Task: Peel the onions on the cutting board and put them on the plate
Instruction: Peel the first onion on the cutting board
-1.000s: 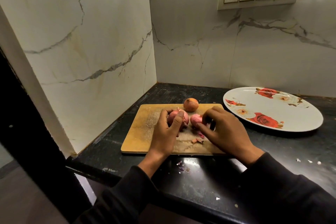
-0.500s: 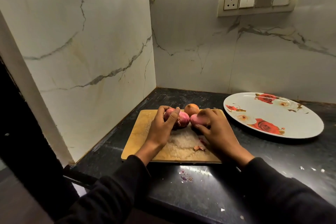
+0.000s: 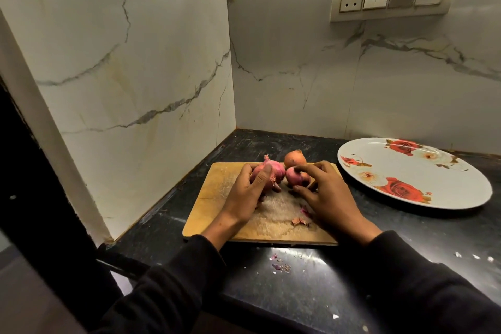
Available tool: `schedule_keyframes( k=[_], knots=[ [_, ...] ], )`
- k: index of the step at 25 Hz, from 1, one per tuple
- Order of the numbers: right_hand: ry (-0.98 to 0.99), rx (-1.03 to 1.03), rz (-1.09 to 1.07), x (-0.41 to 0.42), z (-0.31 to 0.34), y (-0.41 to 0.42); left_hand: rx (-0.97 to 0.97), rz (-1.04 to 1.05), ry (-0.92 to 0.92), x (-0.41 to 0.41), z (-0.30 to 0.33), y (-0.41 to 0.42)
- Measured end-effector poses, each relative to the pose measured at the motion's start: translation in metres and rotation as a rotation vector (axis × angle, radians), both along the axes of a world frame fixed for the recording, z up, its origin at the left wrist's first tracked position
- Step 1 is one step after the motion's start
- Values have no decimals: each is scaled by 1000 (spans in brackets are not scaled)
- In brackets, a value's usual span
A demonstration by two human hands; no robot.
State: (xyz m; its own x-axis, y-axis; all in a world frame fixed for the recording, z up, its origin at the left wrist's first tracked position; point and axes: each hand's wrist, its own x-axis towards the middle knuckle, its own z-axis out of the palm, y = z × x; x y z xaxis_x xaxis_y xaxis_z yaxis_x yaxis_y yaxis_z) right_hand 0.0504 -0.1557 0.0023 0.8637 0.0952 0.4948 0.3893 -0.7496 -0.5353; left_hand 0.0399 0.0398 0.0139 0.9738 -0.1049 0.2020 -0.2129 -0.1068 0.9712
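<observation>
Head view: left hand (image 3: 244, 192) curls round a pink, papery-skinned onion (image 3: 267, 171) on the yellowish wooden cutting board (image 3: 208, 206). Just right of it, right hand (image 3: 329, 198) pinches a smaller reddish-pink onion (image 3: 294, 175) between thumb and fingers. Beyond the fingertips sits a round orange-brown onion (image 3: 295, 159). Torn skin scraps (image 3: 299, 221) lie beside the right wrist. Well right of the right hand rests a white oval rose-patterned plate (image 3: 444, 198).

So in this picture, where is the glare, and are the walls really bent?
Head view: glare sits on the black counter just before the cutting board; the plate rim also shines; wall edges bow from the wide-angle lens; foreground sleeves are dark, lacking detail.
</observation>
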Motion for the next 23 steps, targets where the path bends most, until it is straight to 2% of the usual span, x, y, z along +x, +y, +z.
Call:
schedule_keyframes(
  k=[5,9,14,19,23],
  knots=[
    [-11,29,0,-3,3,-3,-33,-2,54,-2,-1,3],
    [-106,82,25,-18,10,0,-46,-36,17,-9,-2,-2],
    [-84,257,257,-49,14,8,-100,-259,84,-18,-5,-7],
    [-112,385,220,-48,11,11,-119,-298,100,-17,-6,-6],
    [-122,385,213,-45,11,7,-126,-322,43,-20,-5,-6]
  ],
)
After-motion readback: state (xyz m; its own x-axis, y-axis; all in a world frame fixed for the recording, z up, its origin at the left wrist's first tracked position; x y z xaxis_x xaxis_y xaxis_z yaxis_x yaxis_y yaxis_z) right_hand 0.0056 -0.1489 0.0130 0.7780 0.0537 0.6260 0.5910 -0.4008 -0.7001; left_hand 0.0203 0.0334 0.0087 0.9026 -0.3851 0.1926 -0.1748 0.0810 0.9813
